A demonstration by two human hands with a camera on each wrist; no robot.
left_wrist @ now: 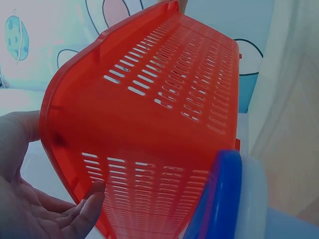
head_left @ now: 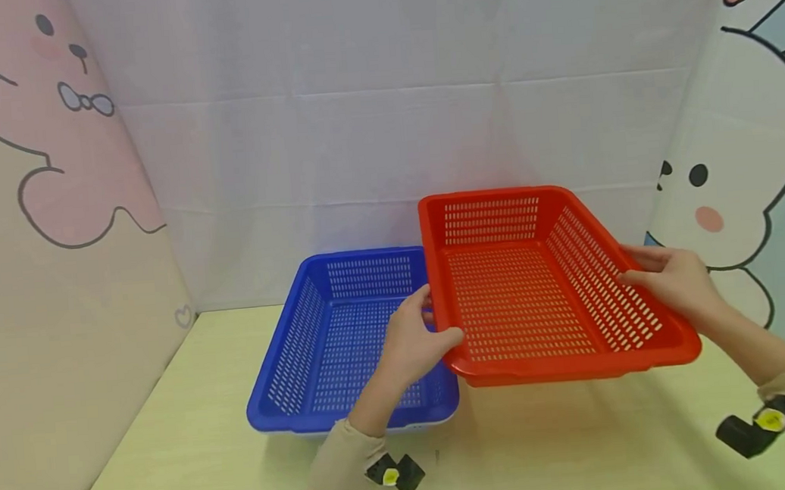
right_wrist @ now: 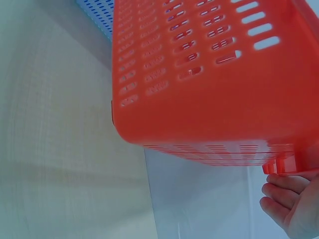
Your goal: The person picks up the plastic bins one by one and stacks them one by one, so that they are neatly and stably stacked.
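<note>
While both hands hold it clear of the pale counter (head_left: 195,456), the slotted red plastic basket (head_left: 526,296) tilts beside the blue basket (head_left: 345,347). The left hand (head_left: 416,342) grips its near-left rim; the right hand (head_left: 675,278) apparently clasps the right rim. Cartoon-printed curtains surround.

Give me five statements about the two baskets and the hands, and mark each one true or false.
1. Both hands hold the red basket. True: the left hand grips its left rim, the right hand its right rim.
2. The red basket lies flat on the table. False: it is lifted and tilted.
3. The blue basket rests on the table. True.
4. The blue basket holds fruit. False: nothing shows inside it.
5. The red basket is left of the blue one. False: it is to its right.
</note>
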